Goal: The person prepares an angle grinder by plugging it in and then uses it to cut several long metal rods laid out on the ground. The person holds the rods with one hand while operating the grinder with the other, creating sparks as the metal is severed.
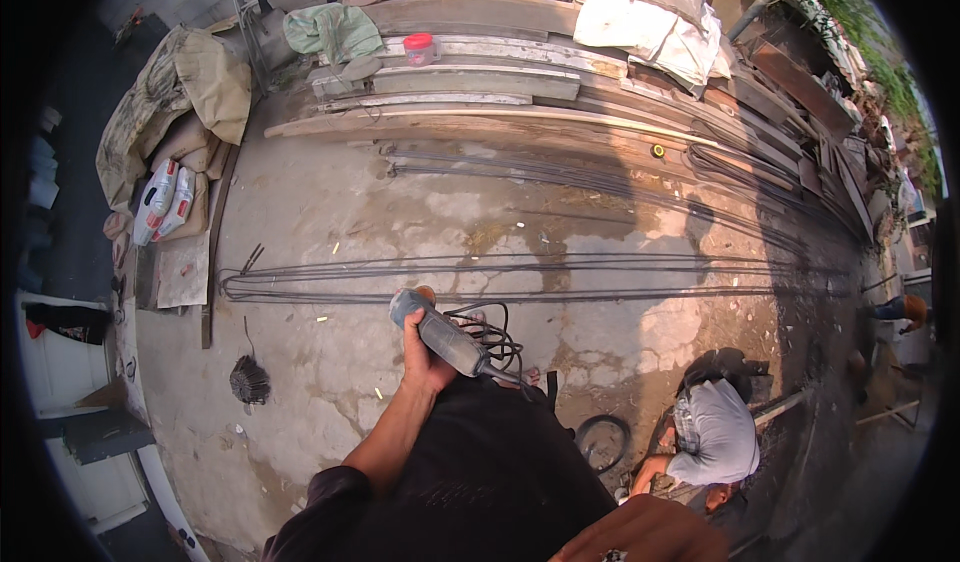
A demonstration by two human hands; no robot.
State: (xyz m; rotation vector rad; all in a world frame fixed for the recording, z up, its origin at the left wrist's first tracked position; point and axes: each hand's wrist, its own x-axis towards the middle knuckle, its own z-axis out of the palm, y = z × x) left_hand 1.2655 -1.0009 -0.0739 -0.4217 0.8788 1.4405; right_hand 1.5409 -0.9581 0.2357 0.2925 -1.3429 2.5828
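My left hand [425,364] is wrapped around the body of an angle grinder [452,340], held out in front of me above the concrete floor. The grinder's head and orange-brown disc [427,293] point away and to the left. From its rear end runs a black power cord [505,338], gathered in loose loops just beyond the tool. Close to the camera at the lower right, part of my right arm or hand [650,532] is raised; its fingers are hidden. Long bent steel rods [560,295] lie across the floor beyond the grinder.
A person [715,432] crouches at the lower right beside a black ring-shaped coil [603,443]. Wooden planks [480,122] are stacked at the back, with a red-lidded jar [420,50] on them. Left stand tarp-covered sacks [185,142]. A bundle of wire [250,380] lies left.
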